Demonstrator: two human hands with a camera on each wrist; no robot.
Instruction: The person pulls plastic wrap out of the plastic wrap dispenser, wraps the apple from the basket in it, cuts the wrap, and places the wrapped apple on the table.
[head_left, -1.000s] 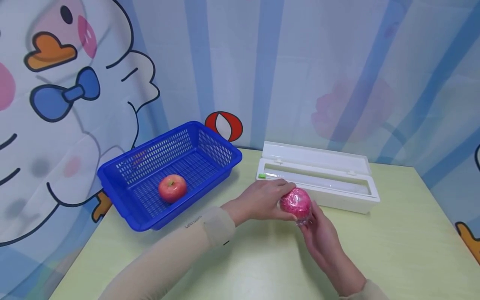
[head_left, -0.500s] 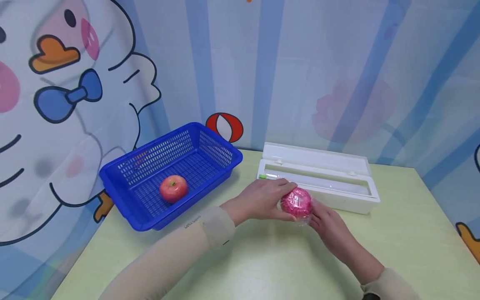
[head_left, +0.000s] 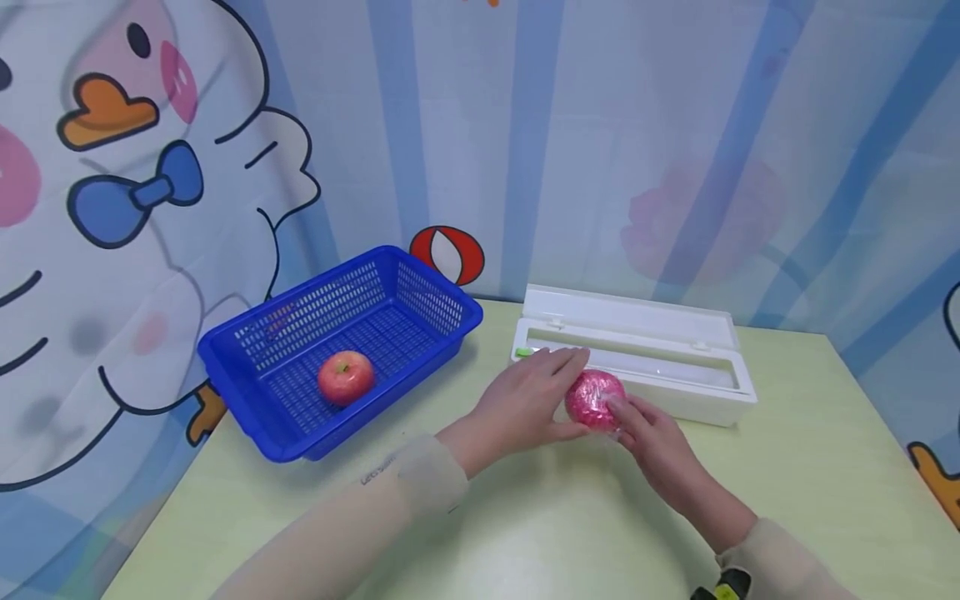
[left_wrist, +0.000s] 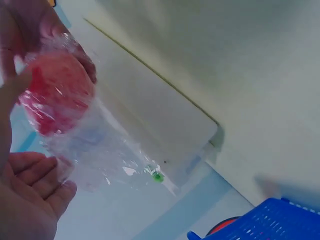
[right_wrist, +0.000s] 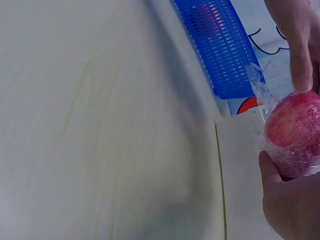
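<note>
Head: left hand [head_left: 521, 402], right hand [head_left: 662, 454] pinching one wrapped fruit [head_left: 587, 402]; one basket [head_left: 408, 383], one apple [head_left: 347, 379].

Bare worktop [head_left: 817, 442] gives my right hand [head_left: 663, 458] room to pass on its outer side. Between it and my left hand [head_left: 517, 404], the wrapped fruit [head_left: 592, 398] fills the gap. Straight ahead, the white box [head_left: 701, 407] blocks the way. The blue basket [head_left: 420, 370] obstructs my left; a narrow strip of worktop separates it from the box, ending at the backdrop [head_left: 468, 142].
</note>
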